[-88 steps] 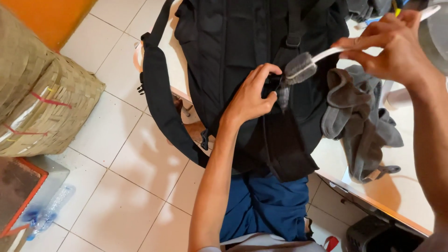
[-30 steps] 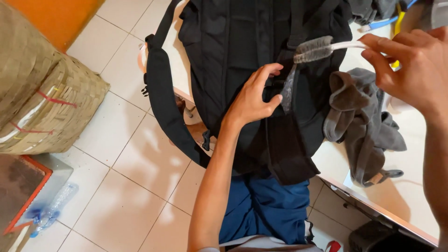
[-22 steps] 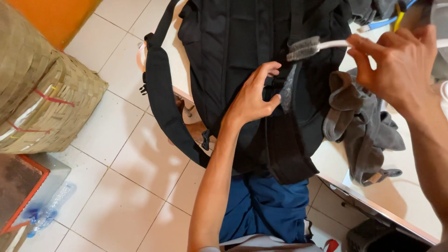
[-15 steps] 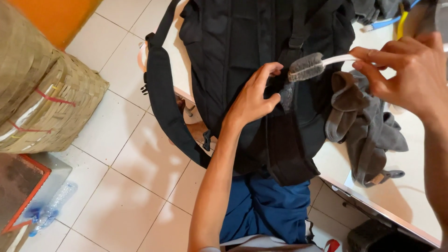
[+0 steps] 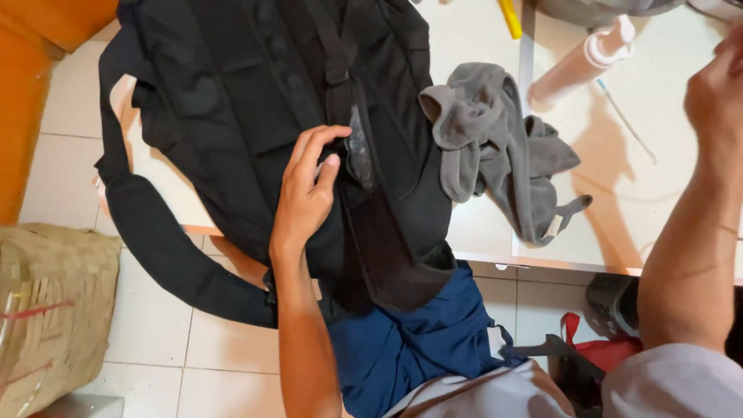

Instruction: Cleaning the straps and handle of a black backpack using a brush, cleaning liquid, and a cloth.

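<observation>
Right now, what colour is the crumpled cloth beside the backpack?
Grey, seen in the head view: the crumpled fleece cloth on the table.

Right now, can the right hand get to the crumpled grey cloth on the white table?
Probably yes: the right hand is raised over the white table, and nothing lies between it and the crumpled grey cloth.

A pale counter (image 5: 619, 201) carries a black backpack (image 5: 255, 101) draped over its edge, a crumpled grey cloth (image 5: 495, 147) beside it, a white tube (image 5: 580, 62) and a yellow stick (image 5: 509, 17). On the tiled floor (image 5: 155, 356) sits a woven basket (image 5: 46, 310).
</observation>
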